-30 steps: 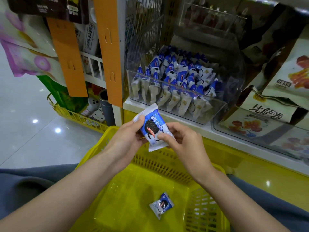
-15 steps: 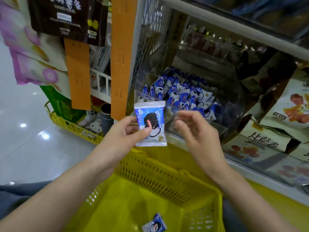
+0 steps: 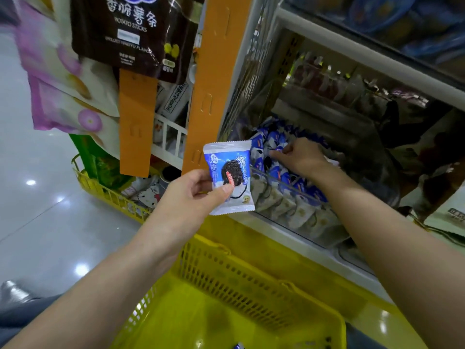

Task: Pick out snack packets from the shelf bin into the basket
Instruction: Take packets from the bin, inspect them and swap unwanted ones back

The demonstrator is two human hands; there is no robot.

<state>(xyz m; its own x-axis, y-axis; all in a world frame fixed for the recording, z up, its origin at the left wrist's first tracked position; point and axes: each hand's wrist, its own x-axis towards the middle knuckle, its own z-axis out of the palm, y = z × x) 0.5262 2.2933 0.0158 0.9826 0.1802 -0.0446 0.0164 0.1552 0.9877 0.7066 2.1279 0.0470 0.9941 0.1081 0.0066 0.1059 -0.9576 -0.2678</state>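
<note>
Mesh of the yellow basket (image 3: 251,273) fills the near foreground under both forearms, and a corner of a lone packet (image 3: 238,346) lying inside it shows at the bottom edge. Above the far rim, the left hand (image 3: 191,195) pinches the blue-and-white cookie packet (image 3: 230,177) by its lower left side, thumb on the front, holding it upright just in front of the shelf bin (image 3: 276,178). A second ago both hands held this packet over the basket. The right hand (image 3: 299,157) has since let go and gone over the clear front wall into the bin, where its fingers are curled down among the stacked packets (image 3: 297,212); whether they have caught one I cannot tell. It looks as if a second pick has begun before the first packet is dropped, so that packet is still raised rather than in the basket. The bin's wall and the tight rows may make it hard to pull a single packet. To the left hang an orange strip (image 3: 211,79) and a dark potato sticks bag (image 3: 133,34), with a floor basket (image 3: 105,192) below; further back, the upper shelf edge (image 3: 352,44) limits headroom over the reaching arm.
</note>
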